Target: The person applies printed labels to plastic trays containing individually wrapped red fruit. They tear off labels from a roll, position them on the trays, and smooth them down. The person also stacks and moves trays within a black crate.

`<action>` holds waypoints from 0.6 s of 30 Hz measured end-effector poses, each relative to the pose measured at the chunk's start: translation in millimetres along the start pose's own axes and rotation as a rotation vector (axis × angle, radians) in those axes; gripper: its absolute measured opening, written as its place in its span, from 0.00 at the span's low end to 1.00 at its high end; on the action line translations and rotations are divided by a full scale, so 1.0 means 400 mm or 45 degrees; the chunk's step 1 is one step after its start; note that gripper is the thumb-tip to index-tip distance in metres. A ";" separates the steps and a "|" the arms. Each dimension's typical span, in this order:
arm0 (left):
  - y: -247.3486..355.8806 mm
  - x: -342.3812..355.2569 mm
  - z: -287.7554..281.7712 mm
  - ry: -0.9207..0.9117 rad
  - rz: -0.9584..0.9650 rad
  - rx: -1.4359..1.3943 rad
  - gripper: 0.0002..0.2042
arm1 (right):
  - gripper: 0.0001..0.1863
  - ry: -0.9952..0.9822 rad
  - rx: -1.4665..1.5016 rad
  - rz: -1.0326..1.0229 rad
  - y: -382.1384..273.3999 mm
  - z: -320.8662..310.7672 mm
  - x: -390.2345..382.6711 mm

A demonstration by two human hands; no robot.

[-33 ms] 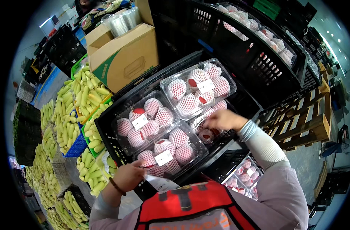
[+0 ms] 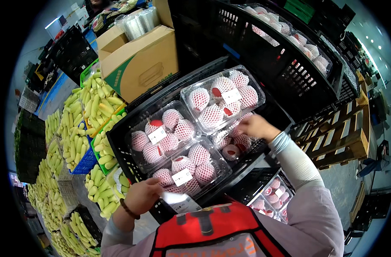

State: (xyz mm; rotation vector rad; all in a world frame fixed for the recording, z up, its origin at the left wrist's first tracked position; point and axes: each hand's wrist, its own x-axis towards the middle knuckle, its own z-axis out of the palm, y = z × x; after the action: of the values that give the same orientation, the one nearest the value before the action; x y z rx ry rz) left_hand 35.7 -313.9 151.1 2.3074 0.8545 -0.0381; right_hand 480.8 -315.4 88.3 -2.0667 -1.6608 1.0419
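In a black crate (image 2: 123, 150) sit clear plastic boxes of round reddish fruit in white foam nets. The far box (image 2: 203, 124), the left box (image 2: 140, 166) and the near box (image 2: 224, 168) each carry a white label. My left hand (image 2: 143, 196), fingers closed, holds a strip of white labels (image 2: 181, 203) beside the near box. My right hand (image 2: 259, 127) is over a fourth group of netted fruit (image 2: 231, 151) at the crate's right. Its fingers are pinched together; whatever they hold is hidden. That group is partly covered by the hand and the far box.
A cardboard carton (image 2: 146, 64) with clear plastic containers stands behind the crate. Stacked black crates (image 2: 272, 51) hold more netted fruit. Pale green, long vegetables (image 2: 77, 145) fill crates at left. A wooden pallet (image 2: 339, 132) is at right; another fruit box (image 2: 272, 195) lies lower right.
My right hand has shifted slightly right and away from me, uncovering more of the netted fruit below it. The label strip by my left hand has tilted a little.
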 end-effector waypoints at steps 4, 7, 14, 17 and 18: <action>0.075 0.010 -0.030 0.413 0.223 -0.785 0.14 | 0.15 0.401 -0.122 -0.113 -0.006 -0.044 0.054; 0.132 0.091 -0.042 0.692 0.339 -0.694 0.16 | 0.15 0.525 -0.212 -0.200 -0.048 -0.043 0.140; 0.103 0.336 0.062 0.852 0.241 -1.163 0.08 | 0.21 0.272 -0.365 -0.129 -0.097 -0.015 0.103; 0.082 0.394 0.102 0.926 0.360 -0.990 0.06 | 0.20 -0.217 1.185 -0.210 -0.151 0.034 -0.060; 0.079 0.409 0.114 0.928 0.358 -0.955 0.06 | 0.20 -0.346 1.432 -0.178 -0.189 0.037 -0.113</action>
State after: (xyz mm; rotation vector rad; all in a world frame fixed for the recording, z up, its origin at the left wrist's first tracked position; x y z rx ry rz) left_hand 191.5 -265.7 94.1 1.6694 0.6879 1.1065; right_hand 412.5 -338.4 141.2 -1.0794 -0.8781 1.7060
